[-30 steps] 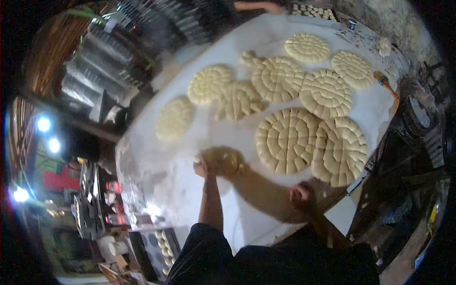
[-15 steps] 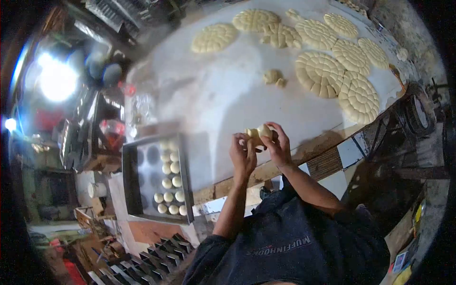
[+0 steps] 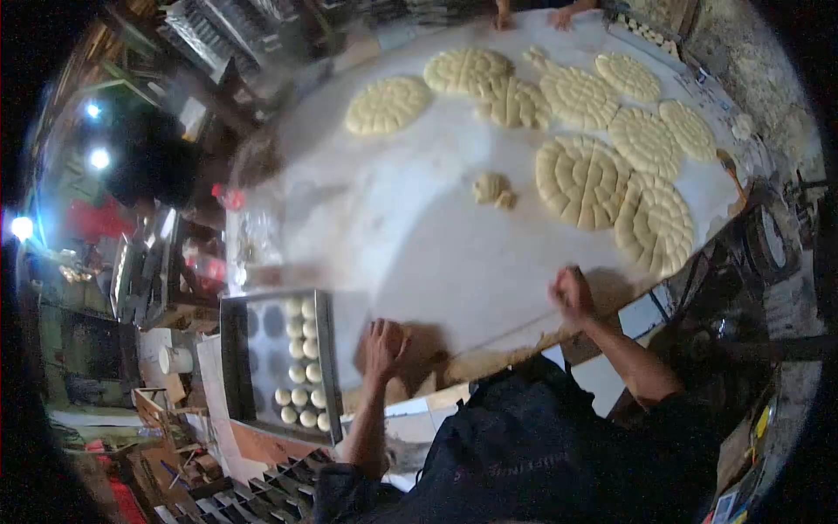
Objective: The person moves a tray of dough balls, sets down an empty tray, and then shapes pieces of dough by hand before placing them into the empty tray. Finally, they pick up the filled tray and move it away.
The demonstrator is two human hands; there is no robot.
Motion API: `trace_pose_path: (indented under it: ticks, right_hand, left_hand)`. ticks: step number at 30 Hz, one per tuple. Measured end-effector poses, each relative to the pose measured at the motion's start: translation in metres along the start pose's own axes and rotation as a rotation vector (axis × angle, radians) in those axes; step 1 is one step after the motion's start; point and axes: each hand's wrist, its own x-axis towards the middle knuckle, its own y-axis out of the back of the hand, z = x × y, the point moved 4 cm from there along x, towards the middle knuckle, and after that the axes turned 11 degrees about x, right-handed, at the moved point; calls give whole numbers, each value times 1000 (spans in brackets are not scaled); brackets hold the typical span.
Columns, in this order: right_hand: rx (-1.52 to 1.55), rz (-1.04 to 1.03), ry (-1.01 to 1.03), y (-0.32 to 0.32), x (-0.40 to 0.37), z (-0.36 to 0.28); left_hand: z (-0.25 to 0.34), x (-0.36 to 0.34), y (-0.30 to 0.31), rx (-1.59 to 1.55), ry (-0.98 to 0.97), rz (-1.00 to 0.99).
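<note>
My left hand (image 3: 385, 349) is curled closed over the near edge of the table, just right of a metal tray (image 3: 330, 349) with round dough balls (image 3: 298, 374) along its right side. My right hand (image 3: 572, 295) is also closed, fingers bent inward, above the table below the scored dough discs (image 3: 583, 182). Whatever either hand holds is hidden by the fingers. Beyond the hands, a small lump of dough (image 3: 491, 187) with a smaller piece against it lies on the white tabletop (image 3: 436, 253).
More segmented dough discs (image 3: 388, 105) lie across the far and right parts of the table. Another person's hands (image 3: 563, 16) rest at the far edge. Clear plastic (image 3: 259, 240) sits left, above the tray. Dark metal pieces (image 3: 253, 498) stand at lower left.
My hands were together, handling dough between the fingers; now they are apart, the left nearer the tray, the right farther right. Another person's hands have come into view at the far edge.
</note>
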Motion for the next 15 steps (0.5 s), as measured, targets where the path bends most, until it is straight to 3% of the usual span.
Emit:
trace_pose_path:
  ticks: [1, 4, 5, 7, 8, 9, 10, 12, 15]
  right_hand:
    - [-275, -228, 222, 9, 5, 0]
    - [-341, -211, 420, 17, 52, -7]
    - [-332, -217, 415, 6, 67, -7]
    - [-238, -79, 363, -22, 102, -10]
    - [-170, -168, 289, -41, 107, -15]
    - [-137, -252, 288, -55, 93, -14]
    - [-103, -336, 282, -69, 79, -14]
    - [-131, -473, 488, -65, 35, -22]
    - [-148, -549, 628, -15, 43, -4]
  left_hand:
    - [-3, 10, 2, 82, -61, -6]
    - [-5, 71, 1, 58, 57, 70]
    - [0, 93, 2, -80, 179, 79]
    - [57, 142, 3, -114, 211, 146]
    - [72, 151, -22, -152, 222, 157]
    - [88, 152, -29, -216, 112, 169]
    - [110, 143, -37, -285, 176, 85]
    - [123, 91, -50, -440, 258, -50]
    - [108, 54, -14, -64, -141, -235]
